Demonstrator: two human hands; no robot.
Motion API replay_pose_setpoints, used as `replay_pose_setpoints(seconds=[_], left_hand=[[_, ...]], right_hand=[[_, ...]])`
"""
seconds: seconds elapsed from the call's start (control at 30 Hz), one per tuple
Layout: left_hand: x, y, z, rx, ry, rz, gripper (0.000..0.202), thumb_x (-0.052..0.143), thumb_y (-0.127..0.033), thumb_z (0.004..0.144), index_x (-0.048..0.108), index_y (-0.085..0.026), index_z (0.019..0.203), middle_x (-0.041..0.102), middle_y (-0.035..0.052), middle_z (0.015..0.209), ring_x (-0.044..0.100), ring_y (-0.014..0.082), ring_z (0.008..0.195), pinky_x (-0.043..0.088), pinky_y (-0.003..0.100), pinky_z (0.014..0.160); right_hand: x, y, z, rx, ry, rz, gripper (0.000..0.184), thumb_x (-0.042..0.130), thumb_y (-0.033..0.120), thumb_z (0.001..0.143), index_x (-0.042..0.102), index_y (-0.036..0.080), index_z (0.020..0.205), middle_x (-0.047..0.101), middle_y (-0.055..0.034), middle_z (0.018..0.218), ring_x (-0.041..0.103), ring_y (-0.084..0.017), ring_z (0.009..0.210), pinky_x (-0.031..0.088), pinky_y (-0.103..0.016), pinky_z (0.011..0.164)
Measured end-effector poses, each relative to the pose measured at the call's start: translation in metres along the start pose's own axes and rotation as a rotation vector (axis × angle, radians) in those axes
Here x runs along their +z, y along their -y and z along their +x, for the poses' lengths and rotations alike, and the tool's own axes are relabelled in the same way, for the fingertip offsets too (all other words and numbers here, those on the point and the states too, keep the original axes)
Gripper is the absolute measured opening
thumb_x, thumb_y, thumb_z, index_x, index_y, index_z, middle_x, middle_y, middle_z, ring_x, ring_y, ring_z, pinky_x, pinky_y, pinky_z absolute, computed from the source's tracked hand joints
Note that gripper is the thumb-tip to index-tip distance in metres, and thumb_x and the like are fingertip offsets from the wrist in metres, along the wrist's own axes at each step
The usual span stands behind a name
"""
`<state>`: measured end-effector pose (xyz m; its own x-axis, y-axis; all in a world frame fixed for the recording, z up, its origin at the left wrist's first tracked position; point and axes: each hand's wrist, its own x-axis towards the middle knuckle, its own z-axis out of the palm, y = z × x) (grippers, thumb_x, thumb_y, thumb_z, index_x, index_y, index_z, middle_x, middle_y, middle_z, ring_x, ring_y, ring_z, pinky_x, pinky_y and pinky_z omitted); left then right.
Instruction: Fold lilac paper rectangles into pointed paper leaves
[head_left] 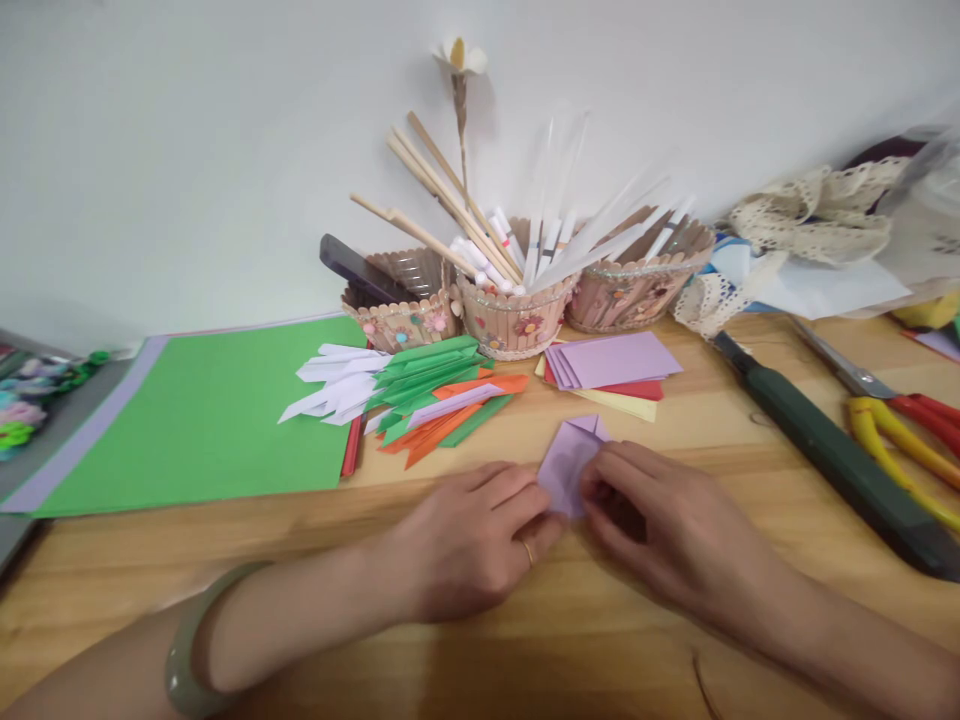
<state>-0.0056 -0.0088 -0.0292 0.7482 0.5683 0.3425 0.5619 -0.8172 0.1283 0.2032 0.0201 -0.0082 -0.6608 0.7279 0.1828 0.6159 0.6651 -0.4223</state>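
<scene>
Partly folded purple paper (561,468) was at the worktop (562,650), between the left hand (484,540), which touched it, grip unclear, and the right hand (664,520), pinched on its right edge.

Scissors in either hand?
No, the scissors lie on the table while the left hand and right hand are at the purple paper.

Legible text: none; no word, number or brand can be read.
Translucent plastic bag (926,215), far right: small dark marks, perhaps print, too blurred to read.
White markers (550,243), far middle: dark bands on the barrels; any lettering too small to make out.
</scene>
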Motion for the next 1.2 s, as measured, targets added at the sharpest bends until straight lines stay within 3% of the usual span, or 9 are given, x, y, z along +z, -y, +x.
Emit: replay_pose_setpoints(seconds=[0.07, 0.3, 0.43, 0.6, 0.8, 0.93, 1.03, 1.13, 1.2], left_hand=[[0.000, 0.000, -0.001, -0.006, 0.017, -0.006, 0.020, 0.042, -0.020, 0.098, 0.060, -0.014, 0.093, 0.061, 0.0044, 0.092, 0.057, 0.0176, 0.092, 0.047, 0.032, 0.085], [-0.004, -0.001, 0.002, -0.013, 0.023, -0.002, 0.023, 0.040, -0.019, 0.099, 0.061, -0.012, 0.092, 0.062, 0.0050, 0.091, 0.057, 0.0178, 0.092, 0.048, 0.031, 0.085], [-0.003, -0.001, 0.001, -0.012, 0.025, -0.001, 0.023, 0.040, -0.019, 0.099, 0.061, -0.013, 0.091, 0.062, 0.0044, 0.090, 0.057, 0.0179, 0.095, 0.047, 0.033, 0.088], [-0.007, 0.007, -0.002, 0.079, -0.009, 0.027, 0.017, 0.045, -0.014, 0.096, 0.062, -0.013, 0.097, 0.065, 0.0022, 0.092, 0.057, 0.0166, 0.094, 0.041, 0.034, 0.096], [-0.014, 0.020, 0.000, 0.101, -0.078, 0.193, 0.028, 0.036, -0.015, 0.099, 0.065, -0.015, 0.102, 0.067, 0.0034, 0.101, 0.054, 0.0225, 0.107, 0.034, 0.043, 0.102], [-0.013, 0.016, 0.000, 0.100, -0.128, 0.197, 0.023, 0.043, -0.013, 0.096, 0.064, -0.011, 0.105, 0.067, 0.0048, 0.103, 0.056, 0.0214, 0.101, 0.038, 0.039, 0.098], [-0.014, 0.012, 0.000, 0.140, -0.072, 0.143, 0.022, 0.044, -0.012, 0.095, 0.063, -0.010, 0.106, 0.068, 0.0050, 0.102, 0.057, 0.0198, 0.097, 0.040, 0.036, 0.095], [-0.015, 0.011, 0.001, 0.137, -0.012, 0.141, 0.026, 0.039, -0.012, 0.097, 0.062, -0.010, 0.109, 0.067, 0.0055, 0.103, 0.058, 0.0190, 0.095, 0.040, 0.036, 0.093], [-0.016, 0.013, 0.001, 0.147, -0.017, 0.135, 0.027, 0.037, -0.011, 0.097, 0.061, -0.011, 0.110, 0.067, 0.0053, 0.103, 0.058, 0.0181, 0.096, 0.039, 0.035, 0.094]], right_hand=[[-0.003, -0.004, -0.001, -0.075, 0.018, -0.010, 0.016, 0.043, 0.013, 0.086, 0.055, 0.018, 0.077, 0.056, -0.0047, 0.073, 0.052, -0.015, 0.062, 0.039, -0.024, 0.053], [-0.021, -0.025, 0.002, -0.593, 0.086, -0.234, 0.030, 0.030, 0.014, 0.097, 0.058, 0.015, 0.108, 0.062, -0.0059, 0.082, 0.055, -0.017, 0.073, 0.043, -0.031, 0.061], [-0.028, -0.032, 0.001, -0.590, 0.108, -0.259, 0.037, 0.024, 0.015, 0.099, 0.060, 0.016, 0.101, 0.065, -0.0082, 0.091, 0.057, -0.018, 0.078, 0.045, -0.032, 0.063], [-0.027, -0.030, -0.001, -0.630, 0.103, -0.247, 0.036, 0.025, 0.016, 0.098, 0.060, 0.015, 0.109, 0.066, -0.0079, 0.087, 0.057, -0.018, 0.081, 0.044, -0.033, 0.065], [-0.016, -0.014, -0.004, -0.565, 0.109, -0.127, 0.028, 0.038, 0.017, 0.093, 0.063, 0.012, 0.106, 0.065, -0.0074, 0.084, 0.055, -0.020, 0.080, 0.042, -0.035, 0.069], [-0.015, -0.005, -0.007, -0.464, 0.152, -0.057, 0.030, 0.045, 0.029, 0.092, 0.063, 0.012, 0.108, 0.066, -0.0095, 0.088, 0.055, -0.023, 0.083, 0.042, -0.038, 0.072], [-0.017, -0.003, -0.007, -0.452, 0.199, -0.003, 0.036, 0.047, 0.040, 0.091, 0.062, 0.012, 0.110, 0.067, -0.0107, 0.094, 0.056, -0.025, 0.088, 0.044, -0.039, 0.076], [-0.019, -0.006, -0.006, -0.424, 0.111, 0.071, 0.029, 0.045, 0.032, 0.094, 0.062, 0.014, 0.107, 0.067, -0.0084, 0.090, 0.058, -0.021, 0.085, 0.046, -0.036, 0.075], [-0.019, -0.009, -0.005, -0.281, -0.024, 0.070, 0.025, 0.041, 0.024, 0.095, 0.063, 0.015, 0.103, 0.067, -0.0078, 0.087, 0.059, -0.019, 0.081, 0.046, -0.032, 0.071]])
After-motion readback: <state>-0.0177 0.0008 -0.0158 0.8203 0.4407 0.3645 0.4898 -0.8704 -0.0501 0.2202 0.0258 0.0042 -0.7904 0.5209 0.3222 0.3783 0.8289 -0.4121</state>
